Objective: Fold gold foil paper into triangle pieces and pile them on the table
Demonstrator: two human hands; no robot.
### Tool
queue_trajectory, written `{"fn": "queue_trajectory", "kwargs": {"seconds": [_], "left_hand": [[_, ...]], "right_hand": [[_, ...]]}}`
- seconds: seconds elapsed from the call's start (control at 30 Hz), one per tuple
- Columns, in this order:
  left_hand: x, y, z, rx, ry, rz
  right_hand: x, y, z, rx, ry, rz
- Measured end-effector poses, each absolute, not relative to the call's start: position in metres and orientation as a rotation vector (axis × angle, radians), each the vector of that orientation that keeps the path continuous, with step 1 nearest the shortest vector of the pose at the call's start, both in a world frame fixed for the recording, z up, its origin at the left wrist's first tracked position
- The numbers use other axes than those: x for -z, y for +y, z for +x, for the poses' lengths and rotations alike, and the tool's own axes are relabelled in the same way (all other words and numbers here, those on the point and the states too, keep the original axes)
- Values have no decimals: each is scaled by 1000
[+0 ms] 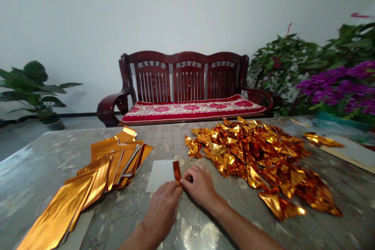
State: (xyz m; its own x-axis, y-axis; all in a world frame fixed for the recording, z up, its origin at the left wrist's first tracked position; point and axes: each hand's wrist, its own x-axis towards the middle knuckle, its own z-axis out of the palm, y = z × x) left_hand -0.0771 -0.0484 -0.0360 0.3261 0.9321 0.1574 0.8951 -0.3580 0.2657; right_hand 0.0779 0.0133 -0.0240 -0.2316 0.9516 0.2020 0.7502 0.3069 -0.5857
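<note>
Near the middle of the table, my left hand and my right hand meet at the lower end of a narrow folded strip of gold foil paper. The fingers of both hands pinch it, and their tips partly hide that end. The strip's upper end points away from me, beside the right edge of a white sheet lying flat. To the left lies a fanned stack of gold foil sheets. On the right spreads a large heap of folded gold foil pieces.
Patterned grey covering lies over the table. Behind it stands a dark wooden bench with a red floral cushion. A potted plant is at left; purple flowers and a pale board are at right.
</note>
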Motion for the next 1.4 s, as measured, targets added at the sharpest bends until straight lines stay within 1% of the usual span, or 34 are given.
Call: {"fn": "queue_trajectory", "kwargs": {"seconds": [0.23,0.43,0.53,0.7,0.8,0.87,0.93,1.1,1.23,1.4], "left_hand": [[37,-49,-78,-497,1677,2465],[41,-47,-80,-664,1642,2550],[39,-48,-82,-847,1580,2630],[29,-54,-90,-1359,1287,2794],[23,-54,-93,-1483,1334,2847],[22,-49,-93,-1405,1520,2841],[23,-41,-93,-1247,1653,2828],[30,-28,-94,-930,1704,2831],[29,-29,-95,-732,1814,2754],[26,-28,-96,-663,1881,2588]], "right_hand": [[26,14,79,-492,-2051,-1495],[32,15,77,-411,-2017,-1438],[28,17,82,-201,-1938,-1318],[11,19,101,397,-1937,-986],[11,17,105,519,-2096,-883],[15,16,104,516,-2210,-871],[20,15,101,506,-2284,-893],[25,14,96,432,-2429,-889],[24,14,98,242,-2492,-972],[23,17,104,-91,-2414,-1095]]}}
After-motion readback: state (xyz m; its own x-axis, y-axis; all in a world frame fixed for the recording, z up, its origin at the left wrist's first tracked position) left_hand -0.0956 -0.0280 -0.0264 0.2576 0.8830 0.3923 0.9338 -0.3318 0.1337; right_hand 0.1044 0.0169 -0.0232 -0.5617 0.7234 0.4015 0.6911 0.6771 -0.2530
